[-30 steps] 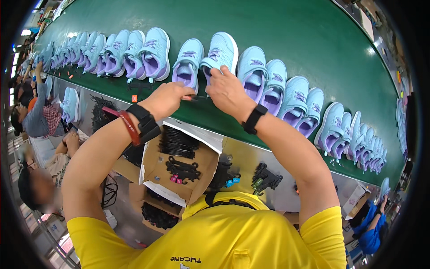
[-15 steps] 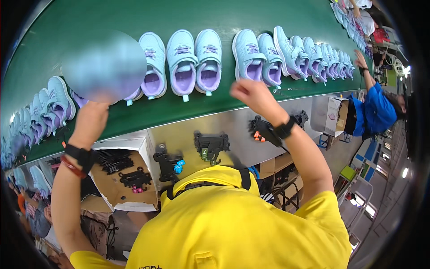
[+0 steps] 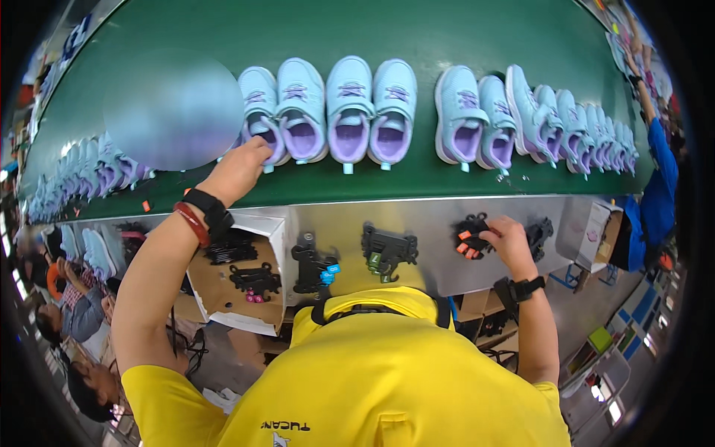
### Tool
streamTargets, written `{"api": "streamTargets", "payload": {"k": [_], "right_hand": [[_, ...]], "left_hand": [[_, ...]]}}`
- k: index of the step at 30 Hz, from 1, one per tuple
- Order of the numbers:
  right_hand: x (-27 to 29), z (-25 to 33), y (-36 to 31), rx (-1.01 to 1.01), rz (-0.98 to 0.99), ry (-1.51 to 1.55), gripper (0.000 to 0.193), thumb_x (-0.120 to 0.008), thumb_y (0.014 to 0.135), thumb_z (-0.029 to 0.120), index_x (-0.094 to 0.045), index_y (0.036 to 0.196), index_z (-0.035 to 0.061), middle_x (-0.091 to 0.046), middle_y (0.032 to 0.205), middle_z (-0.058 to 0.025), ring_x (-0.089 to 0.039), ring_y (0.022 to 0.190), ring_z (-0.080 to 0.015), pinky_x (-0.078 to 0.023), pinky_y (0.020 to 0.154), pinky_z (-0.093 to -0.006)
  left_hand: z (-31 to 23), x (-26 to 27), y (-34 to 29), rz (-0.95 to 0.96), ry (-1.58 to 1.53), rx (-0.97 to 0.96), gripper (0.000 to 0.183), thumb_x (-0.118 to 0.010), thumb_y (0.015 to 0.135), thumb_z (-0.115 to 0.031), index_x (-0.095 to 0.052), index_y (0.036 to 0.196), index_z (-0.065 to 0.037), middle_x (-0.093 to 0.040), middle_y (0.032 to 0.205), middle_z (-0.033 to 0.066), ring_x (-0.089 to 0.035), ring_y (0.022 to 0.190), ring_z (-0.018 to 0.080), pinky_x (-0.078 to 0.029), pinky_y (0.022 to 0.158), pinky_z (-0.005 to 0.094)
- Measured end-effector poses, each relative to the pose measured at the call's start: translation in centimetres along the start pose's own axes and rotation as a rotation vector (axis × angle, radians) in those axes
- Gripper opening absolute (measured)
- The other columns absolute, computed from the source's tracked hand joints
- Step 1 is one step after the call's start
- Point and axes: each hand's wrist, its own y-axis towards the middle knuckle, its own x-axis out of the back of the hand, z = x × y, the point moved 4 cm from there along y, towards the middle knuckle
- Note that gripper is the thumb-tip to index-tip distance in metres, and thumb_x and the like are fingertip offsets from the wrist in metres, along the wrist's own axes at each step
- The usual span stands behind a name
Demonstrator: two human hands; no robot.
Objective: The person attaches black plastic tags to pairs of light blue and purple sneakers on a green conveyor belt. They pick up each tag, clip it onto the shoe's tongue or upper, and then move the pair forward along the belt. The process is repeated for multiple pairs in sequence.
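Pale blue sneakers with lilac linings stand in a row on the green table. My left hand (image 3: 240,170) is closed at the collar of one sneaker (image 3: 258,104), fingertips at its opening. Next to it stand another sneaker (image 3: 299,86) and a pair (image 3: 350,82) side by side. Below the table edge, on a metal ledge, my right hand (image 3: 509,240) pinches at a bunch of black plastic hangers (image 3: 471,231) with orange tags. Other hanger bunches lie on the ledge, one with green tags (image 3: 387,249) and one with blue tags (image 3: 313,267).
The green table (image 3: 462,30) runs across the view, with more sneakers (image 3: 588,134) lined up to the right and left. A round blurred patch hides part of the left row. A cardboard box (image 3: 216,294) holds black hangers. A co-worker's blue sleeve (image 3: 661,160) shows at far right.
My right hand has come down from the shoes to the orange-tagged hangers. My left hand has moved right to a sneaker. The view has shifted, with the shoes now farther right.
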Motion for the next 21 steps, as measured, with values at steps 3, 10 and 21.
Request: {"api": "streamTargets", "payload": {"k": [3, 10, 21], "right_hand": [[0.1, 2.9, 1.5, 0.132, -0.005, 0.084, 0.016, -0.070, 0.075, 0.011, -0.066, 0.084, -0.0009, -0.061, 0.070, -0.0133, -0.058, 0.064, -0.0264, -0.044, 0.060, -0.0351], [-10.3, 24.1, 9.1, 0.003, 0.683, 0.855, 0.019, -0.041, 0.099, 0.022, -0.043, 0.096, 0.0028, -0.062, 0.069, -0.0095, -0.060, 0.052, -0.0146, -0.046, 0.044, -0.0239], [-17.0, 29.8, 10.4, -0.121, 0.715, 1.143, 0.020, -0.039, 0.098, 0.020, -0.042, 0.092, 0.0008, -0.060, 0.062, -0.0116, -0.056, 0.044, -0.0157, -0.044, 0.038, -0.0261]], "left_hand": [[0.1, 0.7, -0.2, -0.025, -0.034, 0.008, 0.023, -0.059, 0.076, 0.002, -0.057, 0.099, -0.001, -0.059, 0.096, 0.0154, -0.057, 0.089, 0.0376, -0.046, 0.076, 0.0425], [1.0, 1.3, -0.6, -0.033, -0.079, 0.007, 0.018, -0.058, 0.077, 0.001, -0.058, 0.095, -0.003, -0.060, 0.092, 0.0162, -0.059, 0.087, 0.0379, -0.046, 0.074, 0.0450], [1.2, 2.0, -0.9, -0.012, -0.012, 0.015, 0.018, -0.060, 0.077, -0.002, -0.059, 0.095, -0.004, -0.062, 0.091, 0.0141, -0.060, 0.085, 0.0359, -0.048, 0.071, 0.0430]]}}
